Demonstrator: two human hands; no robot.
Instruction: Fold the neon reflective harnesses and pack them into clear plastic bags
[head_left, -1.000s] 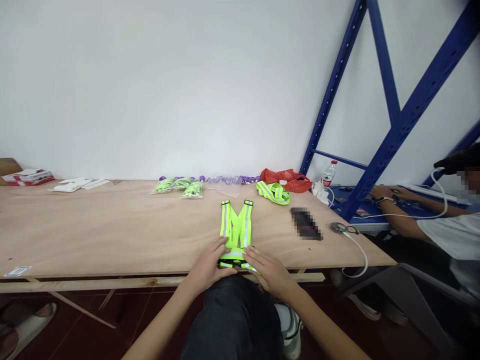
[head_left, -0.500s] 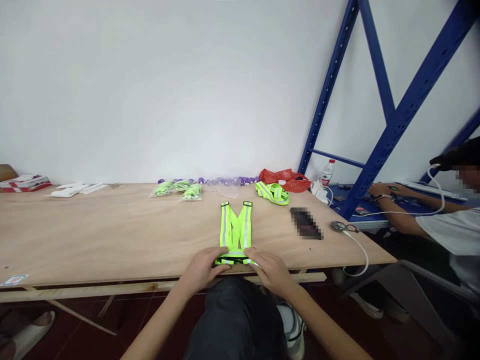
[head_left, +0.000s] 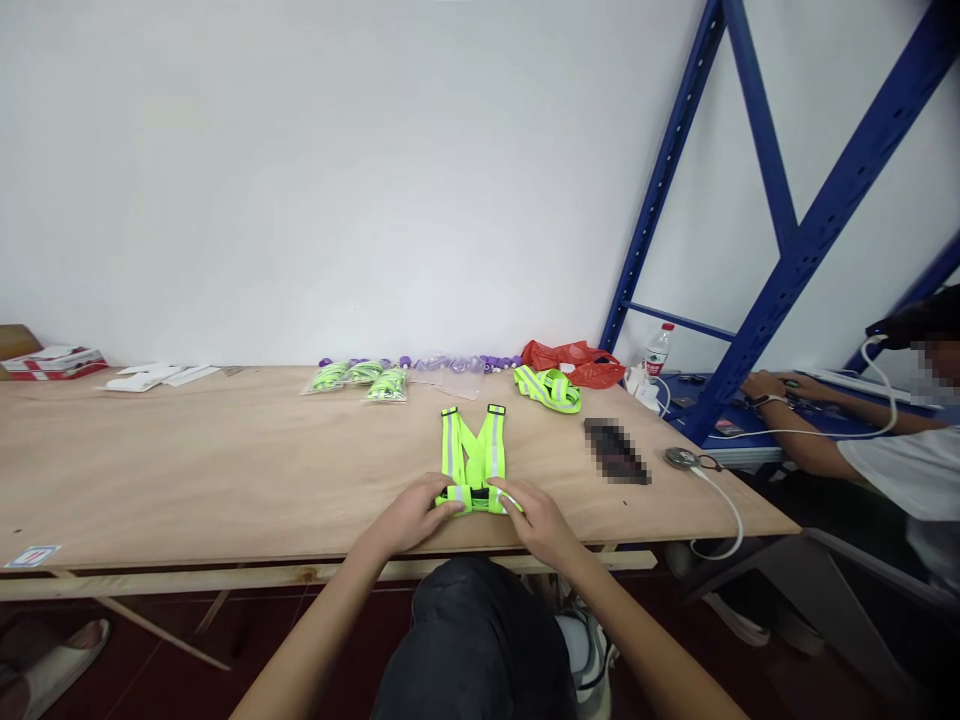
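A neon yellow-green reflective vest (head_left: pixel 474 455) made of straps lies on the wooden table in front of me, its two shoulder straps with black buckles pointing away. Its near end is folded into a thick bundle with a black part showing in the middle. My left hand (head_left: pixel 416 512) grips the left end of that bundle, thumb in front and fingers on top. On the right end, my right hand (head_left: pixel 536 518) grips it the same way. Fingertips hide both ends of the fold.
Several bagged vests (head_left: pixel 386 385), purple pieces (head_left: pixel 499 362), another loose vest (head_left: pixel 551 390) and a red plastic bag (head_left: pixel 574 362) lie along the wall. A blurred dark object (head_left: pixel 616 450) and a round cabled device (head_left: pixel 681 458) lie right. A co-worker (head_left: pixel 892 450) sits beyond the blue rack (head_left: pixel 780 290).
Both hands have moved slightly away from me, folding the near end of the vest farther up over its straps. The black part now shows on top of the fold.
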